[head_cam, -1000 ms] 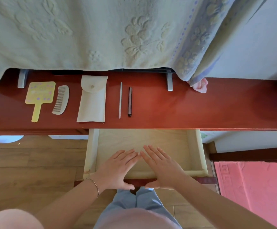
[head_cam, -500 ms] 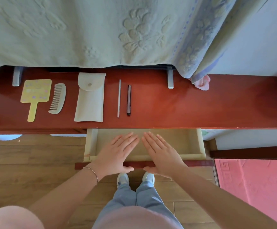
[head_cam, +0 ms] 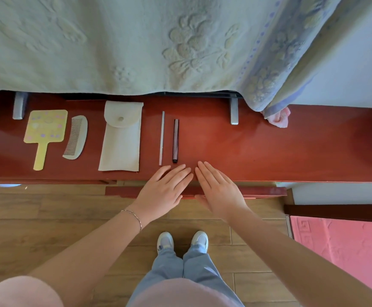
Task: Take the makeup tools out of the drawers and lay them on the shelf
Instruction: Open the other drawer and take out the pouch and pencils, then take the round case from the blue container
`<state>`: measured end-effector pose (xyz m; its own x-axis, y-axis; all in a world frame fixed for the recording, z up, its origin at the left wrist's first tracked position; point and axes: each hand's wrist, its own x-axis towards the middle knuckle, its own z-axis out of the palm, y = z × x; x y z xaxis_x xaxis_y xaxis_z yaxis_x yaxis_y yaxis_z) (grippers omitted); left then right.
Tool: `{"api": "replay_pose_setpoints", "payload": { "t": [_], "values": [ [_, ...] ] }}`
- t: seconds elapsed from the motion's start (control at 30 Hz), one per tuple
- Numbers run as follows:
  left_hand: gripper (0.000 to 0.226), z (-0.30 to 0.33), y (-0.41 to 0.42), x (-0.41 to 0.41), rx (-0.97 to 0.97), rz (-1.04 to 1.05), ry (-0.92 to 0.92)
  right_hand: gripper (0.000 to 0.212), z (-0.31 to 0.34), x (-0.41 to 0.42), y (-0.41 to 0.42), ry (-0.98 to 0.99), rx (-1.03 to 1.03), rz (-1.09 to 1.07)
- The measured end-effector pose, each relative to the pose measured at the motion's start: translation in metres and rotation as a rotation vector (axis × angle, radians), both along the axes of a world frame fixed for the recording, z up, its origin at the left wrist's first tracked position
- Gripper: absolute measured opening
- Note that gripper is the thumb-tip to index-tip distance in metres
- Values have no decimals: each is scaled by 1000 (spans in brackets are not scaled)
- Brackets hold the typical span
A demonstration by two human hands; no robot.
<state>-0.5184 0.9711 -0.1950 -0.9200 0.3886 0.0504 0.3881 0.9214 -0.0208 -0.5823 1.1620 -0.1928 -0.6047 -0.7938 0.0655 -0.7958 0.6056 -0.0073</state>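
We see both hands, left and right, fingers straight, flat on the drawer front. Mirror, comb, pouch and two sticks lie along the shelf's left half.

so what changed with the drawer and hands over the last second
The drawer went from wide open to almost shut, pushed in under the shelf by the left hand and right hand, flat on its front throughout. Nothing was picked up or released. The mirror, comb, pouch and two sticks stayed put.
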Motion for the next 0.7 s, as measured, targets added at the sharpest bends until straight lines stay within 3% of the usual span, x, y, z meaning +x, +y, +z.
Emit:
{"api": "replay_pose_setpoints", "payload": {
  "t": [0.2,0.33,0.5,0.63,0.7],
  "values": [
    [32,-9,5,-8,77,10,135,42,-11,-6,-8,94,-96,-3],
    [27,-11,0,-17,108,-27,198,25,-12,-11,-15,153,-142,2],
    [26,-14,3,-16,111,-6,229,30,-10,-7,-20,103,-91,-46],
    [35,-3,6,-14,113,8,141,45,5,-1,-11,-28,-88,-102],
    [38,7,8,-15,143,-5,108,43,16,5,3,-33,-103,-164]
  ]
}}
